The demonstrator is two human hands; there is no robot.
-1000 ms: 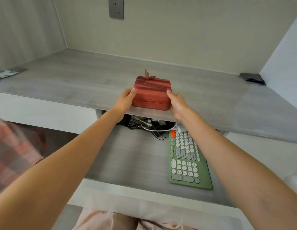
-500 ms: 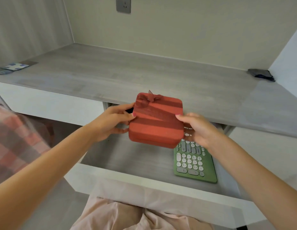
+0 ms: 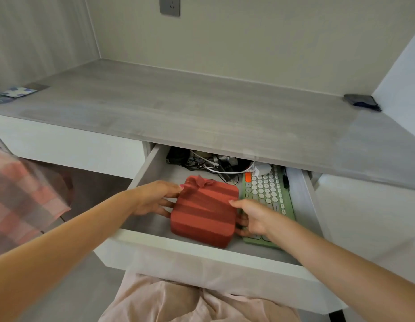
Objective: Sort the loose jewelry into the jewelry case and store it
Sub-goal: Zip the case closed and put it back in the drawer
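- The jewelry case (image 3: 205, 211), red with darker stripes and a small bow at its far edge, sits low inside the open drawer (image 3: 202, 249), lid closed.
- The left hand (image 3: 155, 198) holds the case from its 9 o'clock side: the fingers are curled along the left wall, one pink-nailed fingertip touching the top corner near the bow. The grip is closed on the case, not spread wide.
- The right hand (image 3: 250, 217) holds the case from its 3 o'clock side: the thumb lies on the top edge of the lid and the fingers wrap down the right wall, so this grip also clamps the case.
- Whether the case rests fully on the drawer floor or hangs just above it cannot be told.
- A green keyboard (image 3: 268, 196) with pale round keys lies in the drawer at 3 o'clock of the case, just beside it; the right hand's fingers overlap its near end.
- A tangle of cables (image 3: 213, 165), black and white, lies at 12 o'clock of the case, at the back of the drawer.
- The grey worktop (image 3: 202, 112) runs above the drawer; a dark flat object (image 3: 361, 101) sits on it far toward 2 o'clock, and some cards (image 3: 18, 92) far toward 10 o'clock.
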